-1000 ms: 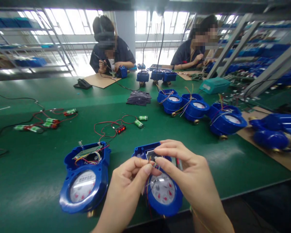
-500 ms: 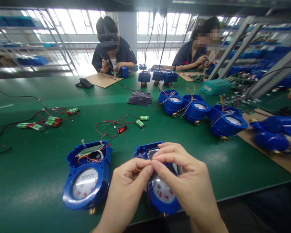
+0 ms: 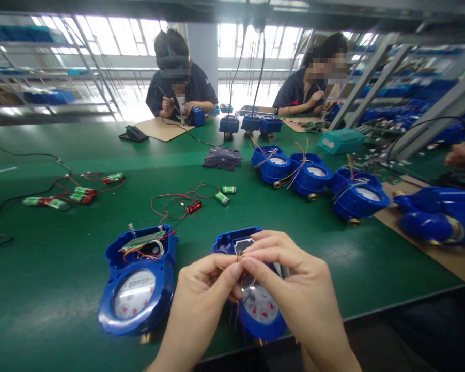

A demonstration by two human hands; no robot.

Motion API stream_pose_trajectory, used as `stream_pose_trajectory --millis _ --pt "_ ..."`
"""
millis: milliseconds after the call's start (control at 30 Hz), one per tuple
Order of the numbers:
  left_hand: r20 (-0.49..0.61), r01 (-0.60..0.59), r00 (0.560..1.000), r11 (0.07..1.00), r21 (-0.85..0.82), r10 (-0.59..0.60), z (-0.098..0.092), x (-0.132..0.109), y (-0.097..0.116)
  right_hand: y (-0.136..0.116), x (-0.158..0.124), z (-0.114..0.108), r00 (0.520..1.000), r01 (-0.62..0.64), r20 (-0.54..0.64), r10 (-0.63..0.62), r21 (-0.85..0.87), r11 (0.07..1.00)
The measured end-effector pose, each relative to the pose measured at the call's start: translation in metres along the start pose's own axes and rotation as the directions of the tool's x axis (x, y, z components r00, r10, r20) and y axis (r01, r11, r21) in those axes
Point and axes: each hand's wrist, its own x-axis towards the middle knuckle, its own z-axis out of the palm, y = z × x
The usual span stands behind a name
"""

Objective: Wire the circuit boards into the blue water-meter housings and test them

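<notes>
A blue water meter with a white dial lies at the near edge of the green table. My left hand and my right hand meet above its open top. Both pinch thin coloured wires that come out of the meter, fingertips touching. A second blue water meter lies just left of my left hand, its top open on a small circuit board and red and yellow wires.
A small red digital display with red leads and green batteries lies behind the meters. More batteries on wires lie at the left. Several blue meters line the right side. Two people work at the far side.
My fingertips have come together on the wires over the meter. The view has shifted slightly; another person's hand has come into view at the right edge.
</notes>
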Motion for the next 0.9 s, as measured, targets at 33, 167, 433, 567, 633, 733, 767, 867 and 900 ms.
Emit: stream_pose_trajectory --millis 33,167,433,567,633,733,767,867,900 --pt "-0.003 -0.002 1.000 1.000 0.004 0.002 0.000 0.000 0.000 0.000 0.000 0.000 1.000 0.011 0.002 -0.011 -0.009 1.000" --pt "-0.011 -0.014 1.000 1.000 0.021 0.014 0.001 0.000 0.002 -0.002 0.000 0.002 0.996 0.082 0.030 -0.080 -0.071 0.994" --pt "-0.009 -0.010 1.000 0.996 0.090 0.011 0.000 -0.001 0.006 -0.009 0.001 0.000 0.927 0.229 -0.193 -0.321 -0.385 0.894" --pt "-0.024 0.006 1.000 0.999 0.050 -0.004 0.000 -0.001 0.005 -0.010 0.004 -0.005 0.962 0.180 -0.143 -0.233 -0.307 0.935" --pt "-0.023 0.005 1.000 0.999 0.033 -0.004 0.000 0.000 0.005 -0.008 0.005 -0.005 0.987 0.128 -0.061 -0.147 -0.247 0.961" --pt "-0.007 0.007 1.000 1.000 0.028 -0.006 0.000 0.001 0.004 -0.005 0.004 -0.002 0.997 0.072 0.034 -0.066 -0.197 0.978" --pt "0.003 0.008 1.000 1.000 0.029 -0.008 0.000 0.001 0.004 -0.004 0.004 -0.001 0.997 0.072 0.040 -0.066 -0.189 0.979" --pt "0.015 0.015 1.000 0.999 0.029 -0.016 -0.001 -0.001 0.004 -0.004 0.005 -0.004 0.993 0.081 -0.075 -0.096 -0.184 0.980" --pt "0.015 0.019 1.000 0.999 0.031 -0.019 -0.002 -0.002 0.004 -0.005 0.006 -0.005 0.988 0.078 -0.116 -0.099 -0.177 0.981"
